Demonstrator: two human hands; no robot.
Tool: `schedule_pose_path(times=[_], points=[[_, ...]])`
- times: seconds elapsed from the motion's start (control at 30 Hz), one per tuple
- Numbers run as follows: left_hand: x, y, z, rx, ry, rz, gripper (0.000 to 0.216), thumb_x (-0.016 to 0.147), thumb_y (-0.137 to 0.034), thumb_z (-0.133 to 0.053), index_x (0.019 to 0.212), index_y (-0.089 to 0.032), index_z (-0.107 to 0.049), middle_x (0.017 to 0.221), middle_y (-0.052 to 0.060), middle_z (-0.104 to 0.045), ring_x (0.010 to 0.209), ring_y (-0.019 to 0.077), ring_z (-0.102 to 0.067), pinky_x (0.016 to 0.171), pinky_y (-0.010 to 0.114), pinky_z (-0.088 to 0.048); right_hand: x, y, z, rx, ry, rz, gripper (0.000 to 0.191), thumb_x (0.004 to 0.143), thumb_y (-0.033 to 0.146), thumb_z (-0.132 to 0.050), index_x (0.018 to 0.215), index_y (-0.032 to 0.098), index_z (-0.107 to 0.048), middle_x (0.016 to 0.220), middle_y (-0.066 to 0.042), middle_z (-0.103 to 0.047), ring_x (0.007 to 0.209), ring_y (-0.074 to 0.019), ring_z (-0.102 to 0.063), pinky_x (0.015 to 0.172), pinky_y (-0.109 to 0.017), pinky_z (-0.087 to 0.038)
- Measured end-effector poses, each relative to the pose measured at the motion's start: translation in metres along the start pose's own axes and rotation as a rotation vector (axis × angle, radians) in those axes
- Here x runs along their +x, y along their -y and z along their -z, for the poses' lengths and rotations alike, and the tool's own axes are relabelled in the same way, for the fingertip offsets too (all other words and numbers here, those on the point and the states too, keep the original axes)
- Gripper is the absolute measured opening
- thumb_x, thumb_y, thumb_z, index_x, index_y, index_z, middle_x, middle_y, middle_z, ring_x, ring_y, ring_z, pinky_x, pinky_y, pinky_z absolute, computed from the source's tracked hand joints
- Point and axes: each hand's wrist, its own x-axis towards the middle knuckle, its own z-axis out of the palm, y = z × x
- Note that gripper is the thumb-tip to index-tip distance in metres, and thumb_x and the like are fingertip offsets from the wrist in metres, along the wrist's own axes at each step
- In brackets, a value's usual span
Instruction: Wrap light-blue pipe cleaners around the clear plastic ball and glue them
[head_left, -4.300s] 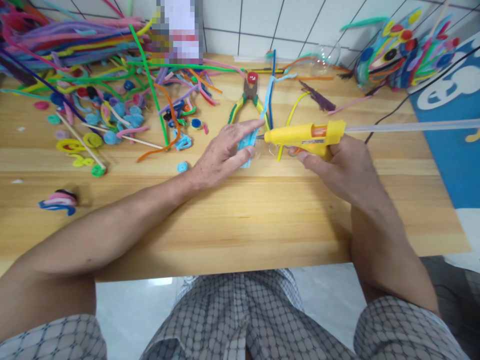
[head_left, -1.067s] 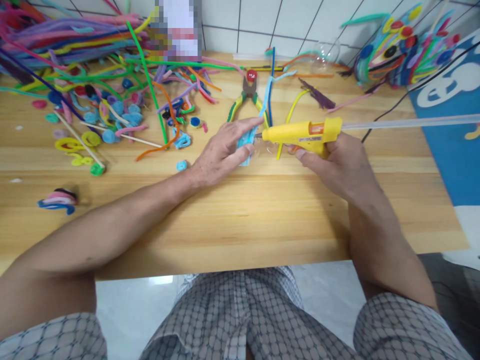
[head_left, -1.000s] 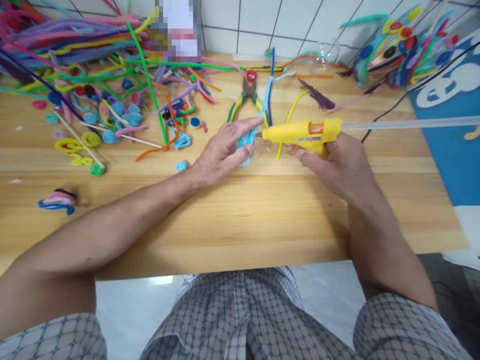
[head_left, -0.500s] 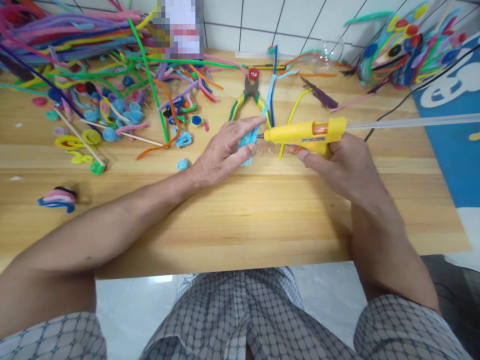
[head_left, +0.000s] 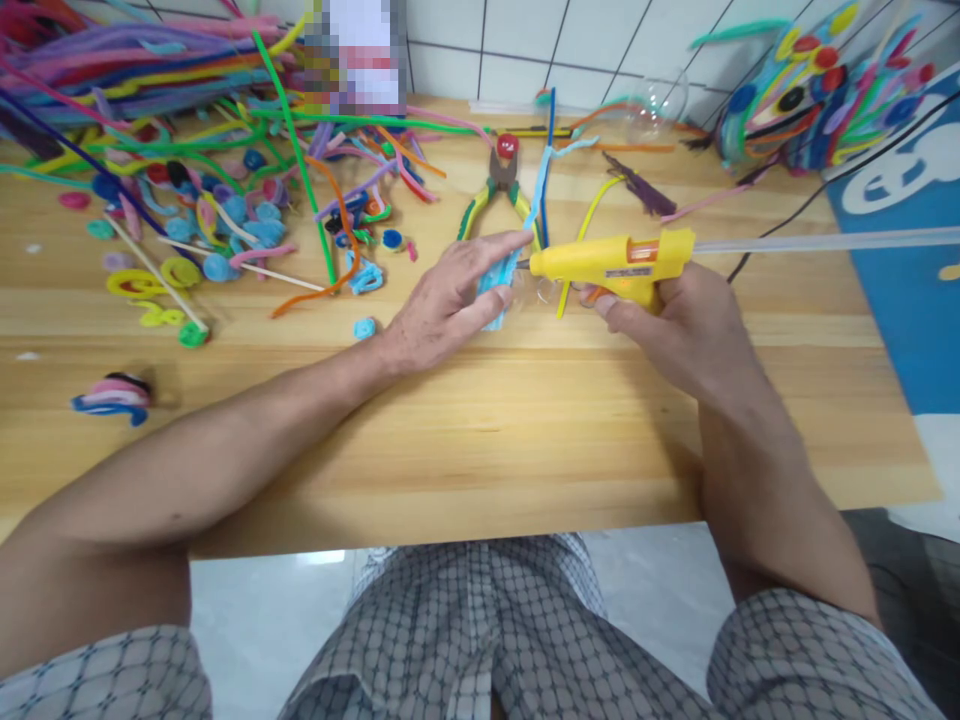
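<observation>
My right hand [head_left: 694,320] is wrapped round the handle of a yellow glue gun [head_left: 600,260], with a long clear glue stick [head_left: 810,241] sticking out of its back. The gun's nozzle points left and meets the right edge of a light blue fuzzy piece [head_left: 495,285]. My left hand [head_left: 454,295] covers part of this piece, thumb and fingers closed on it at the table. A light blue pipe cleaner [head_left: 538,200] runs up from near my left fingertips. Clear thin strands or plastic, hard to make out, lie under the nozzle.
Pliers [head_left: 502,185] with green-yellow handles lie just beyond my left hand. Pipe cleaners [head_left: 150,75] and small coiled pieces crowd the table's left side. A yellow pipe cleaner [head_left: 589,225] lies behind the gun. Colourful fuzzy figures [head_left: 780,105] and a black cord [head_left: 787,222] are at right.
Almost nothing differs. The glue gun has shifted very slightly, with its nozzle still at the light blue piece, and my left hand stays in place.
</observation>
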Motion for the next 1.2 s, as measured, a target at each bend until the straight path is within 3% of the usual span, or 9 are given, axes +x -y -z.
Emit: schedule_pose_path(times=[0.2, 0.4, 0.63, 1.03, 1.2], points=[[-0.0002, 0.0001, 0.0, -0.028, -0.004, 0.016, 0.07, 0.114, -0.077, -0.046, 0.17, -0.036, -0.054, 0.173, 0.01, -0.064, 0.16, 0.0344, -0.061, 0.137, 0.061, -0.048, 0.0017, 0.0026, 0.001, 0.054, 0.044, 0.003, 0.021, 0.097, 0.051, -0.083, 0.109, 0.034, -0.086, 0.105, -0.004, -0.09, 0.097, -0.0354, -0.083, 0.081, -0.051, -0.068], [0.0009, 0.0001, -0.0003, -0.045, -0.008, 0.023, 0.069, 0.113, -0.079, -0.046, 0.169, -0.04, -0.055, 0.172, 0.007, -0.065, 0.16, 0.0355, -0.062, 0.137, 0.064, -0.048, 0.0013, 0.0013, -0.0026, 0.046, -0.002, -0.011, 0.026, 0.096, 0.056, -0.082, 0.109, 0.033, -0.087, 0.101, -0.004, -0.089, 0.095, -0.0343, -0.083, 0.079, -0.049, -0.068], [0.0001, 0.0009, -0.0001, -0.031, -0.002, -0.001, 0.066, 0.115, -0.075, -0.044, 0.171, -0.041, -0.052, 0.173, 0.007, -0.064, 0.161, 0.0355, -0.062, 0.137, 0.063, -0.048, 0.0032, 0.0052, 0.0008, 0.067, 0.066, -0.018, 0.025, 0.096, 0.054, -0.081, 0.107, 0.032, -0.087, 0.102, -0.004, -0.089, 0.09, -0.0328, -0.082, 0.078, -0.049, -0.067], [0.0007, -0.0004, -0.0005, -0.048, -0.008, 0.021, 0.07, 0.113, -0.079, -0.046, 0.17, -0.038, -0.054, 0.172, 0.009, -0.065, 0.16, 0.0352, -0.062, 0.137, 0.062, -0.048, 0.0046, 0.003, -0.0047, 0.064, 0.026, 0.004, 0.022, 0.099, 0.052, -0.079, 0.11, 0.034, -0.085, 0.106, -0.005, -0.088, 0.107, -0.0372, -0.083, 0.087, -0.052, -0.069], [-0.0007, 0.0009, -0.0001, -0.025, 0.0, 0.008, 0.07, 0.115, -0.075, -0.046, 0.172, -0.036, -0.052, 0.173, 0.01, -0.064, 0.16, 0.034, -0.061, 0.138, 0.058, -0.047, 0.0045, -0.0004, -0.0026, 0.094, 0.065, -0.02, 0.024, 0.098, 0.055, -0.08, 0.106, 0.033, -0.086, 0.101, -0.004, -0.087, 0.095, -0.0338, -0.083, 0.082, -0.05, -0.068]])
